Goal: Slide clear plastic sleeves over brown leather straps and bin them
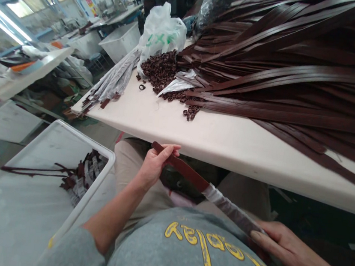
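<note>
A brown leather strap (188,172) stretches across my lap, part of its length covered by a whitish see-through wrapping (225,203). Near its bare upper-left end, my left hand (156,165) pinches it between thumb and fingers. My right hand (276,240) grips the wrapped stretch lower on the right, and the strap's far end is hidden there. On the white table (222,134) in front lies a large heap of long brown straps (300,83). Beside that heap is a pile of small brown loops (161,70).
Wrapped straps (114,78) lie at the table's left end, near a white plastic bag (164,28). To my left stands a white bin (25,213) with wrapped strap pieces (86,173) inside. Another work table (40,66) is farther left.
</note>
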`<action>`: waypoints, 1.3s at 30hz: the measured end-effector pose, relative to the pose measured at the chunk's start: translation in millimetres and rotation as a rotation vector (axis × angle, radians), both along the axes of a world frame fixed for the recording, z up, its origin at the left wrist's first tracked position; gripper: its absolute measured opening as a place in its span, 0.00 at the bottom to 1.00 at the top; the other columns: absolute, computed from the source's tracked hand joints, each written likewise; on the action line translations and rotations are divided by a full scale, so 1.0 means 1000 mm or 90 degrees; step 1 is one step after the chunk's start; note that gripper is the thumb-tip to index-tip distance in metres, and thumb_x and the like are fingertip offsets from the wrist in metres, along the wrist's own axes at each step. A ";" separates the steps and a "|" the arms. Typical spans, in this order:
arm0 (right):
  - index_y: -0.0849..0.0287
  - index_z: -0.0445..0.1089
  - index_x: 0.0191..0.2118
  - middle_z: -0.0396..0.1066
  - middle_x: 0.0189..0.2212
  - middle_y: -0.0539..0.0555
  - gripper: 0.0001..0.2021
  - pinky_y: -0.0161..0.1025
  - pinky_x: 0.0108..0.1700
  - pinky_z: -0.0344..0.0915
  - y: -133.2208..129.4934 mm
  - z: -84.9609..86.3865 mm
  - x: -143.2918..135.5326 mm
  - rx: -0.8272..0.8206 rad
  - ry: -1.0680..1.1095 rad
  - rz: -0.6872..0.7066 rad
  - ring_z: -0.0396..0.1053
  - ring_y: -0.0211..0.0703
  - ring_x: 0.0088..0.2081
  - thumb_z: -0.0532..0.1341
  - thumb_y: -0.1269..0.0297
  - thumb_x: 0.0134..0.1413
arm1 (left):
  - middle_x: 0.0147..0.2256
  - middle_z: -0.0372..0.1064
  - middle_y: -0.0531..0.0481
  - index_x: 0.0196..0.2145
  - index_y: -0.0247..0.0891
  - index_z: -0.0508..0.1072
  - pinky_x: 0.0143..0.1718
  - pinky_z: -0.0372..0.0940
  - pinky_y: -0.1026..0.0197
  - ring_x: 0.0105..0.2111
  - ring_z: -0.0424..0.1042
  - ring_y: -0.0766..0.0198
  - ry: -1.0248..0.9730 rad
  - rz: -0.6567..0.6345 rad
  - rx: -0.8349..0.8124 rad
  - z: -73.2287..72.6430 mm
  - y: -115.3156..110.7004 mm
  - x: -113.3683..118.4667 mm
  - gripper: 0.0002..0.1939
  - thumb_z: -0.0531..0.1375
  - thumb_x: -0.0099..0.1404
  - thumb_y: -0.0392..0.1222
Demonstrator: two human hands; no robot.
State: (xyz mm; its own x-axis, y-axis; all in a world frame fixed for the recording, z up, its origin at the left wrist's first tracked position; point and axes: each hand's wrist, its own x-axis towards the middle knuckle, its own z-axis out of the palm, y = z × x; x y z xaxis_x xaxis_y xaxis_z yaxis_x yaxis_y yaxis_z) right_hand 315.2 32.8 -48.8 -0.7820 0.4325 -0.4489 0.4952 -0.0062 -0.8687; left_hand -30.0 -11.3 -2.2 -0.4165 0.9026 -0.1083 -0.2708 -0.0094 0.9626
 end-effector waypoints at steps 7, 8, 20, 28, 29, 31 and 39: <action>0.57 0.73 0.30 0.73 0.29 0.55 0.22 0.39 0.33 0.65 0.005 -0.001 0.032 0.009 -0.043 -0.020 0.70 0.47 0.32 0.57 0.42 0.59 | 0.26 0.72 0.51 0.38 0.35 0.81 0.24 0.62 0.68 0.23 0.68 0.70 0.077 -0.101 -0.110 -0.001 -0.002 -0.005 0.19 0.71 0.53 0.50; 0.57 0.74 0.33 0.75 0.32 0.55 0.21 0.40 0.36 0.67 0.007 0.003 0.027 0.048 -0.041 -0.024 0.71 0.50 0.35 0.57 0.43 0.59 | 0.27 0.72 0.51 0.38 0.35 0.80 0.24 0.62 0.69 0.23 0.67 0.71 0.050 -0.107 -0.112 -0.004 -0.003 0.000 0.18 0.71 0.53 0.50; 0.58 0.65 0.26 0.64 0.20 0.47 0.22 0.35 0.27 0.54 0.009 0.023 -0.090 0.183 0.060 -0.090 0.60 0.35 0.23 0.49 0.50 0.66 | 0.31 0.74 0.49 0.39 0.36 0.79 0.30 0.66 0.65 0.27 0.71 0.67 -0.032 -0.209 -0.160 -0.023 -0.004 0.047 0.21 0.68 0.57 0.57; 0.55 0.72 0.33 0.73 0.27 0.49 0.16 0.36 0.31 0.61 0.014 0.006 -0.066 0.288 0.004 -0.076 0.69 0.40 0.29 0.56 0.51 0.63 | 0.18 0.67 0.52 0.21 0.36 0.73 0.24 0.56 0.64 0.19 0.62 0.68 0.186 -0.293 -0.260 -0.039 -0.016 0.046 0.20 0.64 0.56 0.56; 0.54 0.73 0.36 0.74 0.31 0.49 0.12 0.36 0.34 0.64 0.011 0.002 -0.070 0.319 0.018 -0.088 0.71 0.41 0.32 0.58 0.53 0.61 | 0.17 0.66 0.52 0.20 0.36 0.73 0.23 0.56 0.63 0.19 0.61 0.68 0.164 -0.284 -0.270 -0.044 -0.016 0.051 0.21 0.64 0.55 0.57; 0.52 0.74 0.42 0.75 0.35 0.49 0.08 0.36 0.38 0.67 0.004 -0.006 -0.082 0.383 0.071 -0.110 0.73 0.41 0.36 0.62 0.58 0.59 | 0.16 0.65 0.53 0.19 0.36 0.71 0.22 0.55 0.63 0.18 0.60 0.68 0.115 -0.271 -0.285 -0.052 -0.015 0.060 0.22 0.65 0.53 0.60; 0.50 0.73 0.43 0.73 0.31 0.48 0.06 0.30 0.33 0.69 -0.005 -0.032 -0.099 0.659 0.242 -0.132 0.74 0.36 0.31 0.60 0.59 0.64 | 0.17 0.64 0.52 0.19 0.36 0.70 0.20 0.51 0.63 0.15 0.58 0.70 0.002 -0.261 -0.290 -0.065 -0.010 0.075 0.29 0.65 0.46 0.69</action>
State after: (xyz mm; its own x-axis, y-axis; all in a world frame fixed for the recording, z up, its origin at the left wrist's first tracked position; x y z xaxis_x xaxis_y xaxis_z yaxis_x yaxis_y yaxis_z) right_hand 215.7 28.2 -80.4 -0.6615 0.5966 0.4544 0.2704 0.7549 -0.5974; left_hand 44.6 -21.5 -66.8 -0.0462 0.8522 -0.5211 -0.1629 0.5083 0.8456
